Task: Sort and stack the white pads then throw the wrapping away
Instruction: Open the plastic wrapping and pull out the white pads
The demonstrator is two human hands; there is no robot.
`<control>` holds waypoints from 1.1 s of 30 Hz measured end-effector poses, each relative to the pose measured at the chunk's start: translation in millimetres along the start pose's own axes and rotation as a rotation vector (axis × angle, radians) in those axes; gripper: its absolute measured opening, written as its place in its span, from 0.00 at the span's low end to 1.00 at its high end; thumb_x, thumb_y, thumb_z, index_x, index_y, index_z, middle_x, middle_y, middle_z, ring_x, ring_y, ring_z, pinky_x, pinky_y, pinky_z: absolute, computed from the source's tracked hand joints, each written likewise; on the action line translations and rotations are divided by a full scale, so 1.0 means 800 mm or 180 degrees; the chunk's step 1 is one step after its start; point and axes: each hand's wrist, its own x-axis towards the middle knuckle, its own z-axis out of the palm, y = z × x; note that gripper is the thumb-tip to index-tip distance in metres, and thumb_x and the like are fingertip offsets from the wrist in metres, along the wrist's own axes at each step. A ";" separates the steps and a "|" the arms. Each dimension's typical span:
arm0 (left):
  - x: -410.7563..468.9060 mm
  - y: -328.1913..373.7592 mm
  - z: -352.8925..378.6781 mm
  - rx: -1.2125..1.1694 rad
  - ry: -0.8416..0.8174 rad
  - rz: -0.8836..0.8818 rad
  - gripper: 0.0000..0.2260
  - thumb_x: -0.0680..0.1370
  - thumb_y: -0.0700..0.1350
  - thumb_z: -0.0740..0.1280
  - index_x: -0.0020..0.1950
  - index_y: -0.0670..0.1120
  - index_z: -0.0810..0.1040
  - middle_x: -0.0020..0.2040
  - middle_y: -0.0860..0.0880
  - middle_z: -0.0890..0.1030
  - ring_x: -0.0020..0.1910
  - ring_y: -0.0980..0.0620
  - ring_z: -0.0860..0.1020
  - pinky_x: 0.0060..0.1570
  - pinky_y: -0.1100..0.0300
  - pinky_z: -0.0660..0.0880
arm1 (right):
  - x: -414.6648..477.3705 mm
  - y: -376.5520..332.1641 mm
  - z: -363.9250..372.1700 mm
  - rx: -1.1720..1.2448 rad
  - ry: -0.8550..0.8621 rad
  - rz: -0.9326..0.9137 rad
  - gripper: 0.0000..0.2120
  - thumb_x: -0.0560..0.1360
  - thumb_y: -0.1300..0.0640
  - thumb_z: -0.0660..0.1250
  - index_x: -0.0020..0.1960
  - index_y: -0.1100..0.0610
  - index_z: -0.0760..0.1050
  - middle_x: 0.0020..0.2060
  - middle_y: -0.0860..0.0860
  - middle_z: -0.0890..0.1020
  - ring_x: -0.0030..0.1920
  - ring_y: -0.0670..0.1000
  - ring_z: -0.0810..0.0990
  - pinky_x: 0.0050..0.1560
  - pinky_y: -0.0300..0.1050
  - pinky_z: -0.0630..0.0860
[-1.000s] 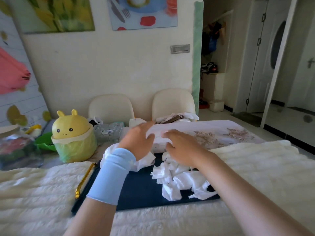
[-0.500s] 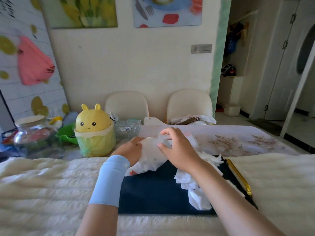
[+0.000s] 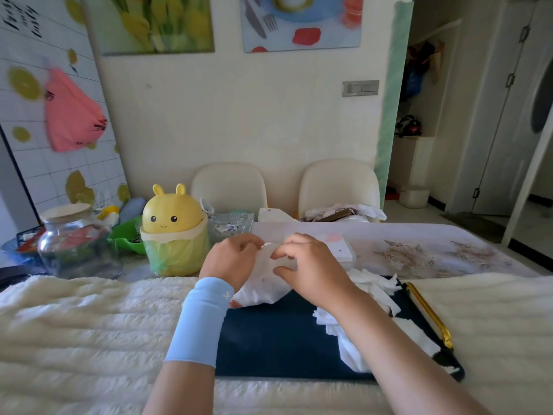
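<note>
Both hands are up over the far edge of the dark tray (image 3: 278, 336), close together but not touching; the left hand (image 3: 232, 259), with a pale blue sleeve (image 3: 203, 319) on its wrist, has its fingers curled in and pinches the upper edge of the wrapping (image 3: 263, 287); the right hand (image 3: 311, 268) has thumb and forefinger bent round the same crumpled white sheet from the other side. The sheet hangs between them and sags onto the tray; its top is hidden behind the knuckles, and a small red mark shows at its lower corner, too small to read.

The white pads (image 3: 380, 287) lie in a loose heap on the right part of the tray; the right forearm crosses over them, so how many there are I cannot tell. Just behind the right hand sits a white block (image 3: 341, 250) with a pink spot on it; the hand covers most of it, and whether it is a pack or stacked pads is unclear.

A gold handle (image 3: 428, 313) runs along the tray's right end; the left end is hidden by the left forearm. The tray lies on a cream fleece blanket (image 3: 74, 324); a yellow bin (image 3: 175, 232) with little ears stands to the left of the hands, and a glass jar (image 3: 74, 244) further left, its contents blurred.
</note>
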 end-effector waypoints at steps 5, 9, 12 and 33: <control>0.009 -0.008 0.002 0.0252 -0.0115 0.0086 0.14 0.79 0.49 0.63 0.33 0.55 0.78 0.35 0.55 0.79 0.38 0.51 0.75 0.37 0.60 0.70 | 0.006 -0.006 0.004 -0.0185 -0.0491 -0.0206 0.19 0.72 0.58 0.75 0.63 0.55 0.81 0.60 0.49 0.82 0.63 0.50 0.75 0.66 0.45 0.70; 0.017 -0.023 0.004 0.0285 0.0067 0.0049 0.13 0.81 0.43 0.60 0.43 0.51 0.81 0.40 0.52 0.80 0.42 0.50 0.76 0.38 0.62 0.67 | 0.010 -0.014 0.012 -0.0514 -0.0819 0.0018 0.19 0.74 0.51 0.73 0.64 0.54 0.80 0.61 0.50 0.81 0.61 0.53 0.77 0.60 0.50 0.75; 0.016 -0.035 0.002 -0.0133 0.0106 -0.0159 0.12 0.82 0.42 0.58 0.51 0.51 0.81 0.48 0.51 0.80 0.49 0.48 0.77 0.48 0.60 0.70 | 0.014 -0.024 0.022 -0.0666 -0.1024 -0.0066 0.19 0.78 0.59 0.67 0.68 0.54 0.73 0.64 0.50 0.78 0.62 0.54 0.77 0.57 0.50 0.76; -0.003 -0.052 -0.005 0.0203 -0.1760 -0.0037 0.63 0.59 0.48 0.80 0.72 0.72 0.34 0.75 0.52 0.62 0.66 0.44 0.72 0.61 0.46 0.75 | 0.035 -0.060 0.054 -0.0664 -0.0957 0.0795 0.07 0.77 0.61 0.66 0.52 0.63 0.77 0.43 0.57 0.78 0.51 0.61 0.81 0.44 0.48 0.71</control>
